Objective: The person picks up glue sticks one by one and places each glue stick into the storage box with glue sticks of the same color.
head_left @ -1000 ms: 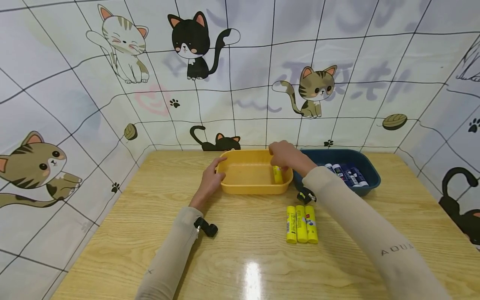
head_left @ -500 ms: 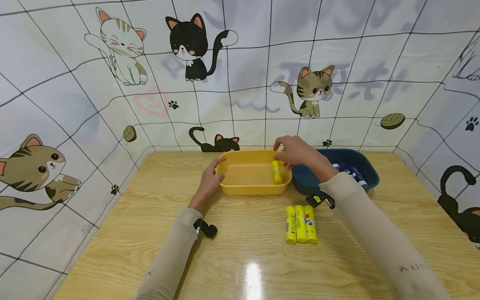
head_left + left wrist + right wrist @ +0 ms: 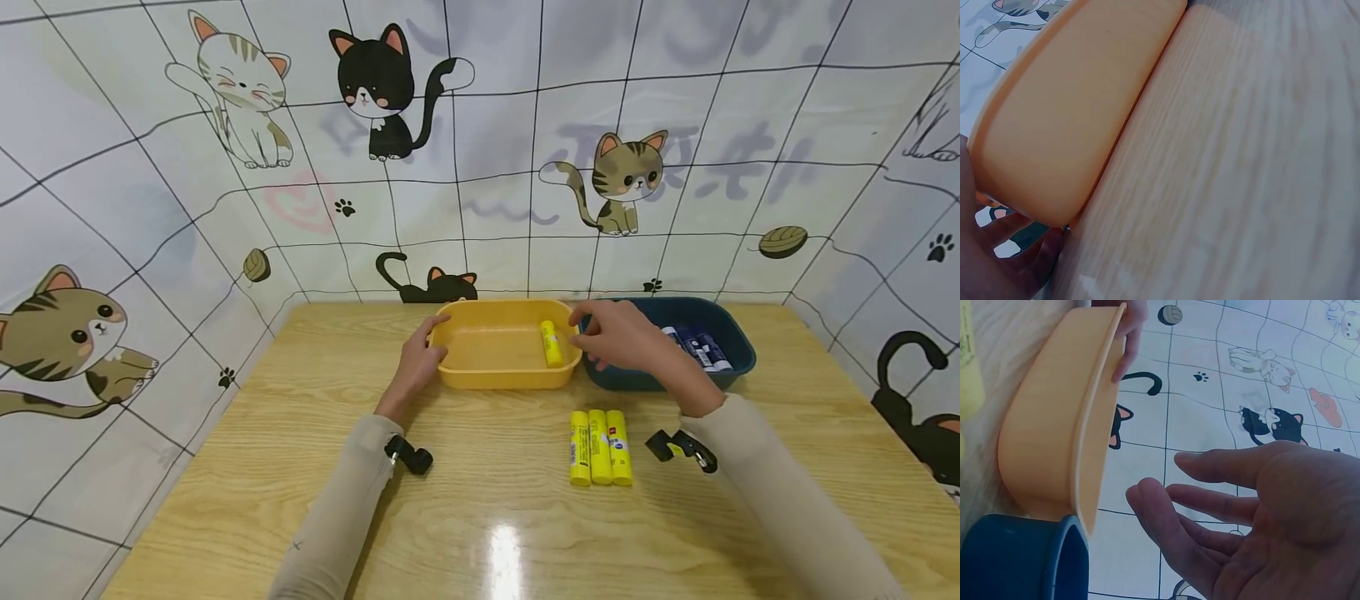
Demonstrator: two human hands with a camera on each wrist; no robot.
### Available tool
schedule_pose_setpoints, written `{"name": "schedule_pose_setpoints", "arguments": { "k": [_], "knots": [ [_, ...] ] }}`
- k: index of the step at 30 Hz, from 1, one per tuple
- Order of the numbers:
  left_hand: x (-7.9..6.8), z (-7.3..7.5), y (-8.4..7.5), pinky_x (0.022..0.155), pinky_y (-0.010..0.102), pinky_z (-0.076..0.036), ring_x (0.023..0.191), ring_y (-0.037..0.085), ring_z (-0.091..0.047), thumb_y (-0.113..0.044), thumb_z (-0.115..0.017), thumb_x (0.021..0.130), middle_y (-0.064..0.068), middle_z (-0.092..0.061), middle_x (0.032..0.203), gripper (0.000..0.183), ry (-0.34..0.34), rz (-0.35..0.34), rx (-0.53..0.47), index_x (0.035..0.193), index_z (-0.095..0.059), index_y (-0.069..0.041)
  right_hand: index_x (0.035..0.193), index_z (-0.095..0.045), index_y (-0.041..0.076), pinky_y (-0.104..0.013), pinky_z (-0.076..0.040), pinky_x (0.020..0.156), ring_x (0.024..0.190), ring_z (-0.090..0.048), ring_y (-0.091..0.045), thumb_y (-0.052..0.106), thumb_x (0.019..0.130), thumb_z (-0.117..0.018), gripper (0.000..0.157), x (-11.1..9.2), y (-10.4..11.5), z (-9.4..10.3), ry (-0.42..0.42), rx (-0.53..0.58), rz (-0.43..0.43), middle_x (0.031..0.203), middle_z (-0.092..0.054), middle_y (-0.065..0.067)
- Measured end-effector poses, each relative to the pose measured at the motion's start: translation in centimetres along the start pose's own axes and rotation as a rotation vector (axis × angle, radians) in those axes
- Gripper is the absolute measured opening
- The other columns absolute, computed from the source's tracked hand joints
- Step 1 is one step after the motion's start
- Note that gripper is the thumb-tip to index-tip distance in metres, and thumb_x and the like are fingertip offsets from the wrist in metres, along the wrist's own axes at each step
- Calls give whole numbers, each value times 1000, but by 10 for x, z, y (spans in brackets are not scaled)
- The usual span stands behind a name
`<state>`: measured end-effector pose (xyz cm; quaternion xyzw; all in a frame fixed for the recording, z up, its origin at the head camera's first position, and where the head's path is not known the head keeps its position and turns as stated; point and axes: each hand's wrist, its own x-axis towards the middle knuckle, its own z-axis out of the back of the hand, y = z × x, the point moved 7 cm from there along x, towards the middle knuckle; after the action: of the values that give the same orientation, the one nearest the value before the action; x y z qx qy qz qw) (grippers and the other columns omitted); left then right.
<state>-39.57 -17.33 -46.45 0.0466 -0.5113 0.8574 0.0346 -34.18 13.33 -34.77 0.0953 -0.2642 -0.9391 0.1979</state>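
My left hand (image 3: 418, 360) grips the left end of a yellow plastic bin (image 3: 510, 380), its fingers at the rim and the end wall. In the left wrist view that hand (image 3: 1004, 256) lies around the bin's near corner. One yellow glue stick (image 3: 551, 343) lies inside the bin near its right end. Just right of it, my right hand (image 3: 626, 335) hovers over the left part of a dark blue bin (image 3: 738, 333) with nothing in its fingers. The right wrist view shows this hand (image 3: 1229, 519) with thumb and fingers apart and loosely bent.
Three yellow glue sticks (image 3: 599, 447) lie side by side on the wooden table (image 3: 420, 533), in front of the bins. Several dark blue and white tubes (image 3: 701, 348) are in the blue bin's right part. A cat-patterned wall covering (image 3: 495, 208) rises directly behind the bins.
My right hand has let go of the glue stick in the yellow bin and moved right, over the blue bin. My left hand has stayed on the yellow bin.
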Motion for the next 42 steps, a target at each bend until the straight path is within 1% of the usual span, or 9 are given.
{"name": "schedule_pose_setpoints", "arguments": {
  "k": [4, 9, 12, 18, 22, 28, 34, 38, 42],
  "knots": [
    [1, 1, -1, 100, 45, -43, 133, 33, -48, -4, -51, 86, 11, -48, 158, 65, -2, -8, 0, 149, -54, -19, 131, -60, 2, -34, -60, 63, 65, -69, -14, 20, 101, -63, 35, -14, -2, -4, -17, 23, 13, 96, -75, -14],
    [0, 0, -1, 90, 40, -44, 124, 31, -51, -4, -51, 86, 10, -49, 157, 65, -3, -6, 3, 148, -55, -20, 130, -61, 1, -34, -61, 63, 69, -69, -16, 19, 101, -64, 34, -27, -9, -10, -27, 59, 3, 97, -74, -16],
    [1, -1, 0, 88, 38, -43, 124, 30, -51, -4, -50, 86, 9, -48, 158, 66, 1, -10, 10, 149, -54, -21, 129, -61, 1, -36, -61, 63, 72, -70, -18, 18, 101, -64, 34, -34, -14, -14, -22, 72, 2, 98, -74, -16],
    [1, -2, -1, 87, 37, -44, 123, 30, -52, -5, -50, 86, 9, -47, 159, 66, 8, -10, 14, 150, -53, -21, 130, -62, 3, -33, -55, 64, 69, -68, -21, 22, 100, -65, 36, -46, -29, -23, 7, 70, -44, 101, -74, -16],
    [0, -2, -2, 85, 37, -43, 122, 30, -50, -5, -51, 86, 9, -47, 159, 66, 10, -7, 8, 150, -53, -21, 130, -63, 3, -32, -54, 66, 70, -66, -19, 24, 99, -66, 37, -51, -37, -30, 18, 60, -46, 101, -73, -15],
    [0, 0, 0, 79, 32, -45, 113, 30, -55, -5, -51, 86, 10, -49, 157, 66, 7, 2, 2, 150, -54, -22, 127, -63, 0, -31, -56, 63, 68, -69, -21, 19, 99, -64, 33, -55, -47, -39, 58, 76, -49, 97, -73, -14],
    [1, 2, -1, 81, 31, -46, 113, 31, -57, -4, -51, 85, 13, -50, 156, 67, 0, 1, -1, 149, -54, -21, 123, -65, 1, -31, -54, 61, 64, -66, -20, 19, 98, -66, 31, -59, -56, -44, 57, 59, -84, 93, -72, -11],
    [1, 2, 0, 82, 32, -46, 114, 30, -57, -4, -51, 85, 12, -50, 156, 66, 0, 1, 1, 149, -54, -21, 123, -65, 1, -31, -56, 60, 65, -66, -19, 18, 98, -66, 30, -60, -64, -50, 81, 85, -102, 91, -71, -10],
    [1, 0, 0, 79, 30, -45, 112, 30, -57, -3, -51, 85, 12, -50, 156, 67, 1, -2, 0, 149, -55, -20, 127, -63, 1, -33, -57, 60, 64, -66, -18, 23, 99, -67, 36, -63, -68, -53, 115, 123, -108, 93, -71, -10]
  ]
}}
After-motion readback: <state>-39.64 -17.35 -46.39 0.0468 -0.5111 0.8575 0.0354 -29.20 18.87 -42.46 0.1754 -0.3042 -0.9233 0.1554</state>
